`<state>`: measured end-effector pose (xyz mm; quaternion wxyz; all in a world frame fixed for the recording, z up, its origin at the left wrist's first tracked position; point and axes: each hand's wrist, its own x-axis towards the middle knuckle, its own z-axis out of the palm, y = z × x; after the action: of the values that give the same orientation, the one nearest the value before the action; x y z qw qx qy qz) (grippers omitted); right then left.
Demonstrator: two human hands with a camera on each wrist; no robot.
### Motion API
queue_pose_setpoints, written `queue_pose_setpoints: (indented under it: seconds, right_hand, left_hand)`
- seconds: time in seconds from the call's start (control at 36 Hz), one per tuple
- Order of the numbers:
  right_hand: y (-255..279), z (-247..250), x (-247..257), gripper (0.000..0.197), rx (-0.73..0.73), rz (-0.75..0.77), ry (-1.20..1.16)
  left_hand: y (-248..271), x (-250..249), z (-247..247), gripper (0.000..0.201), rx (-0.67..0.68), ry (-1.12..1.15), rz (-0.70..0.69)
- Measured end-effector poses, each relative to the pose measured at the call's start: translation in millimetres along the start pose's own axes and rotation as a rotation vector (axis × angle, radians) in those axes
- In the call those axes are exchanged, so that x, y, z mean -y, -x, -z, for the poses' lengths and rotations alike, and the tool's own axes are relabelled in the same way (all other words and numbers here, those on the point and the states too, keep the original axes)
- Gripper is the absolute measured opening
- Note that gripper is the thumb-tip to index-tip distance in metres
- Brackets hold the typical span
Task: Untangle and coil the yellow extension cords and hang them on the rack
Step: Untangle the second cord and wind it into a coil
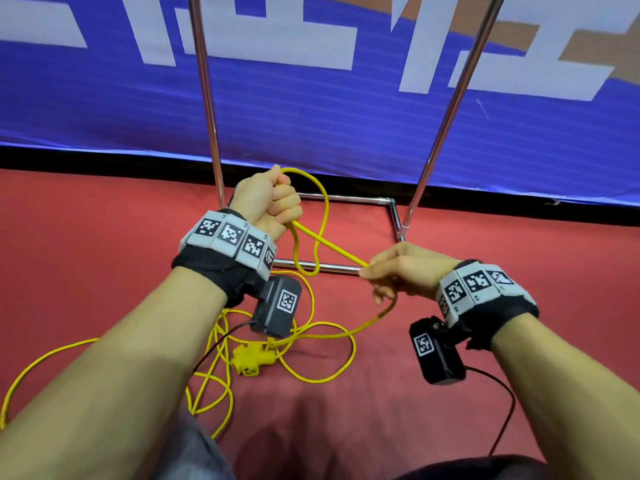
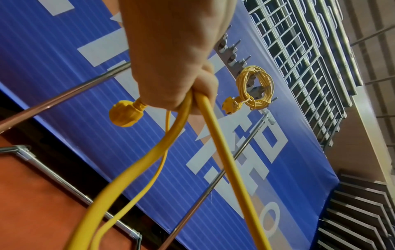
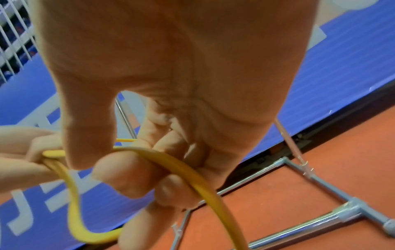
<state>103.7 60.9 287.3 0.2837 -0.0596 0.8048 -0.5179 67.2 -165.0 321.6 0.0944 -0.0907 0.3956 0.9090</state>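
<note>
A: While the left hand (image 1: 268,202) is fisted round the thin yellow rubber-sheathed extension cord (image 1: 332,251), what's the risk from here?

B: Biggest one, imo: the slack on the red carpeted floor (image 1: 450,258) lies in crossed loops round the yellow multi-outlet socket block (image 1: 250,359). Pull more thru w/o clearing those and a crossing could cinch into a knot, or the block drags and snags.

A: Anything nearer the hands?

B: Yep. The hanging loop (image 1: 306,258) droops right in front of the chrome tube rack base (image 1: 346,199), so it might hook a bar. Also only a couple of turns are in the fist, so a loose grip could let the yellow round plug (image 2: 125,113) slide out.

A: Hand poses?

B: Left is raised, knuckles fwd, fingers curled tight on the cord strands, plug poking out by the fist. Right hand (image 1: 401,271) is lower and to the side, palm down; thumb and fingertips (image 3: 119,175) pinch the cord narrow, and it trails out below to the floor.

A: And the other cord?

B: Wrist view shows a coiled yellow cord bundle (image 2: 255,88) already hung on the grey hook rail (image 2: 233,55) up top.
</note>
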Motion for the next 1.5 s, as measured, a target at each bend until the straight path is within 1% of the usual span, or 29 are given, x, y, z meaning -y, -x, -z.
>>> queue_pose_setpoints:
  seconds: [0.11,0.19,0.28,0.36,0.42,0.5,0.58,0.64,0.69,0.75,0.83,0.92,0.97,1.03,1.06,1.14,1.19,1.28,1.33,1.36,1.42,1.5]
  right_hand:
    - [4.4,19.6,-19.4,0.037,-0.098,-0.039,0.115]
    - [10.9,32.4,-29.8,0.04,-0.224,-0.089,0.134]
    - [9.7,39.1,-35.2,0.048,-0.346,-0.054,0.056]
    - [5.1,40.3,-31.4,0.053,-0.45,-0.037,0.03]
    - [4.5,40.3,-25.2,0.051,-0.467,-0.024,-0.062]
    - [3.1,37.6,-14.3,0.046,-0.411,-0.051,-0.254]
    - [-0.4,34.1,-4.1,0.038,-0.367,-0.08,-0.364]
    - [-2.8,31.9,0.6,0.036,-0.367,-0.048,-0.42]
    - [-4.7,27.4,4.9,0.038,-0.404,0.004,-0.444]
    - [-6.3,20.3,9.4,0.038,-0.461,0.057,-0.413]
    - [-8.5,7.2,17.3,0.034,-0.512,0.113,-0.371]
    - [-11.2,-8.0,26.5,0.033,-0.47,0.179,-0.42]
    - [-12.6,-18.1,32.2,0.033,-0.43,0.206,-0.4]
    - [-12.7,-26.7,37.0,0.033,-0.419,0.212,-0.307]
    - [-12.1,-29.7,38.5,0.035,-0.415,0.217,-0.26]
    - [-10.3,-32.1,37.7,0.037,-0.369,0.206,-0.21]
    - [-7.8,-28.2,32.8,0.035,-0.293,0.17,-0.22]
    - [-2.5,-17.9,23.1,0.035,-0.149,0.124,-0.225]
    - [1.0,-11.2,16.7,0.032,-0.089,0.094,-0.194]
    - [2.1,-8.8,13.8,0.032,-0.077,0.088,-0.156]
    - [3.4,-6.4,10.6,0.035,-0.099,0.096,-0.043]
    - [4.5,-6.0,14.2,0.036,-0.206,0.143,0.043]
  left_hand:
    - [-3.4,-11.4,9.5,0.038,-0.055,0.001,-0.074]
    - [-6.6,-18.3,17.6,0.038,-0.104,-0.001,-0.12]
    - [-8.5,-16.0,19.3,0.037,-0.154,-0.128,-0.149]
    - [-8.5,-9.1,17.2,0.036,-0.139,-0.304,-0.155]
    - [-6.4,-4.4,15.9,0.035,-0.121,-0.406,-0.163]
    - [-5.0,5.4,13.3,0.034,-0.119,-0.529,-0.183]
    - [-6.6,13.5,11.1,0.034,-0.149,-0.612,-0.201]
    - [-9.2,18.5,11.1,0.035,-0.171,-0.664,-0.225]
    - [-11.7,24.2,10.8,0.035,-0.201,-0.719,-0.251]
    - [-11.1,31.1,7.7,0.036,-0.234,-0.81,-0.269]
    - [-5.4,45.4,-3.6,0.037,-0.191,-0.874,-0.265]
    - [-0.3,61.4,-20.5,0.036,-0.139,-0.854,-0.23]
    - [0.2,71.6,-29.9,0.039,-0.143,-0.734,-0.176]
    - [0.7,79.7,-36.2,0.045,-0.162,-0.585,-0.106]
    - [0.7,83.1,-38.4,0.044,-0.169,-0.542,-0.09]
    - [-1.2,79.4,-39.6,0.026,-0.236,-0.47,-0.151]
    - [-4.3,68.5,-36.1,0.019,-0.287,-0.416,-0.198]
    - [-9.9,51.1,-24.7,0.026,-0.307,-0.301,-0.248]
    - [-12.3,42.7,-17.4,0.03,-0.297,-0.233,-0.255]
    - [-13.3,39.8,-14.6,0.031,-0.293,-0.218,-0.255]
    - [-13.9,36.0,-11.0,0.03,-0.287,-0.226,-0.254]
    - [-12.9,35.4,-9.0,0.028,-0.271,-0.339,-0.235]
